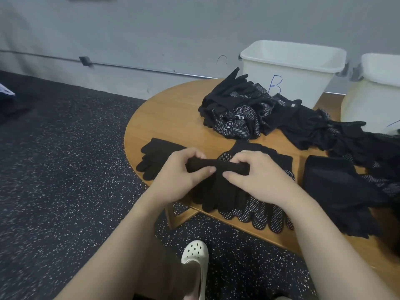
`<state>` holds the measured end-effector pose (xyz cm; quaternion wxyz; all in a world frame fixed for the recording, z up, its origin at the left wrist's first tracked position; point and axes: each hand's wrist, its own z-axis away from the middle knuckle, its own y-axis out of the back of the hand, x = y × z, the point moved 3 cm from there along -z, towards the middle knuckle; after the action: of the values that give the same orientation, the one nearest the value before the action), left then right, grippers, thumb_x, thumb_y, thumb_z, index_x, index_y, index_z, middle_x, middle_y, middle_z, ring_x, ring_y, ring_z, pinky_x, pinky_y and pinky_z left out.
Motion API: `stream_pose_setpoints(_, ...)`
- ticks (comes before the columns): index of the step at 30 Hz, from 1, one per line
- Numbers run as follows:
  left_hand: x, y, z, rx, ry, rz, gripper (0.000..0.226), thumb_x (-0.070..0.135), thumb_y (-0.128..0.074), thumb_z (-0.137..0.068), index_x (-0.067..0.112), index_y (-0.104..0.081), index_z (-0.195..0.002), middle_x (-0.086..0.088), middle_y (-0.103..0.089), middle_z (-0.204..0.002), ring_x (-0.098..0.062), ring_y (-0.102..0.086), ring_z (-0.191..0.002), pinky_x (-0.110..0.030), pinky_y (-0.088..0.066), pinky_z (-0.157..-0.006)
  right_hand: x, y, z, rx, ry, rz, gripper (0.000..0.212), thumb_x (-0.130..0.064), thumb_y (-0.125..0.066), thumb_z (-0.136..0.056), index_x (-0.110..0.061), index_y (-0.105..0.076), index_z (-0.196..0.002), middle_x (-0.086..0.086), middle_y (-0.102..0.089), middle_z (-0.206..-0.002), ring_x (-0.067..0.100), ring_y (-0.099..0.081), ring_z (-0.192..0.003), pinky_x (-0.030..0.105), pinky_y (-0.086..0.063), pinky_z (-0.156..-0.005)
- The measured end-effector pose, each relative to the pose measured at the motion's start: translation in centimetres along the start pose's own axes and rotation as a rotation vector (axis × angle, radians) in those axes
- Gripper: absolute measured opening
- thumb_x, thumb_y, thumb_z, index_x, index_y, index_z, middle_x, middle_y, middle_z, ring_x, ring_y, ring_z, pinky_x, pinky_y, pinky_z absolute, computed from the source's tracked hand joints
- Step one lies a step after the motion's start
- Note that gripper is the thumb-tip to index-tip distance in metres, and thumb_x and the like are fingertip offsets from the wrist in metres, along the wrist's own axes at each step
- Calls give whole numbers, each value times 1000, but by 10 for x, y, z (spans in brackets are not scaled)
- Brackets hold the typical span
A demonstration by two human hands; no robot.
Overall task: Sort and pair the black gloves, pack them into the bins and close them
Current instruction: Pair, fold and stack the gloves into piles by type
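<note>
Two hands roll a black glove over the table's near edge.

Both the left hand [179,172] and right hand [257,176] pinch the rolled glove [217,166], fingers curled round it, above dotted gloves [255,211] lying flat on the table [173,118]. One plain glove [154,158] lies at 9 o'clock of the hands, a glove pile [236,109] at 12 to 1 o'clock, a dark stack [337,191] at 3 o'clock. Bin B [290,70] stands open at 1 o'clock behind the pile, a second bin [376,92] at 2 o'clock; what either holds cannot be seen from here.
</note>
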<state>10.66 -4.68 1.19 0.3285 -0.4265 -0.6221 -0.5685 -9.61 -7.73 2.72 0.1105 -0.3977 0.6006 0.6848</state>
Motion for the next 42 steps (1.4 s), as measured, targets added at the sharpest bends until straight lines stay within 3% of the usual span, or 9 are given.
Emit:
stream_pose_setpoints(5,-3,10,4,64,86,418,33,38,-80,-83,21,-73,-110,-5,-77,-112,-24,-72,-108,-41,-58,-92,-11,11,-1,115,74,-296,11,-37,-72,-93,-36,-71,-83,-19,-74,-81,-2,-69,-73,9,-47,-60)
stream_pose_setpoints(8,-6,15,6,30,164,417,45,46,-81,-78,25,-72,-117,-6,-75,-119,-27,-71,-113,-45,-58,-92,-17,3,-11,195,52,-481,6,-33,-73,-94,-29,-73,-89,-10,-77,-85,7,-73,-80,25,-57,-71)
stream_pose_setpoints(11,-8,26,7,105,173,400,20,39,-82,-78,32,-75,-95,-4,-79,-104,-21,-76,-98,-31,-58,-73,-22,-11,-24,209,-4,-565,6,-30,-73,-93,-26,-75,-90,-5,-78,-87,13,-75,-82,41,-61,-74)
stream_pose_setpoints(17,-23,58,13,330,237,356,18,16,-79,-90,9,-71,-105,-2,-77,-82,-16,-69,-66,-27,-51,-47,-44,-44,-54,201,10,-499,9,-32,-73,-94,-25,-76,-89,-15,-75,-83,3,-72,-79,32,-61,-70)
stream_pose_setpoints(24,-45,87,14,518,274,217,7,25,-77,-92,20,-75,-96,-6,-78,-79,-22,-67,-58,-34,-56,-49,-64,-76,-87,176,-12,-425,12,-33,-71,-96,-27,-71,-85,-19,-73,-77,3,-70,-70,27,-58,-57)
stream_pose_setpoints(28,-58,90,12,541,319,131,8,29,-78,-91,23,-73,-95,-4,-76,-73,-21,-69,-53,-33,-53,-46,-63,-86,-101,182,-48,-305,12,-36,-71,-95,-27,-72,-87,-15,-73,-78,2,-68,-73,29,-59,-66)
stream_pose_setpoints(33,-64,91,11,562,346,47,17,32,-80,-89,20,-74,-100,3,-78,-84,-10,-74,-68,-25,-55,-48,-60,-91,-107,216,-78,-132,15,-43,-70,-93,-32,-68,-82,-21,-62,-73,-23,-52,-79,17,-37,-54)
stream_pose_setpoints(36,-62,95,12,587,338,-227,25,43,-79,-85,27,-73,-104,12,-74,-91,-9,-70,-86,-31,-57,-70,-59,-95,-106,220,-94,-55,16,-45,-68,-93,-31,-68,-85,-17,-64,-86,-4,-52,-77,23,-38,-60)
stream_pose_setpoints(42,-60,97,11,599,282,-371,28,46,-78,-84,30,-67,-104,15,-61,-94,-5,-62,-86,-32,-54,-79,-64,-97,-103,247,-103,119,21,-52,-63,-94,-31,-65,-94,-1,-64,-119,25,-62,-103,39,-50,-83)
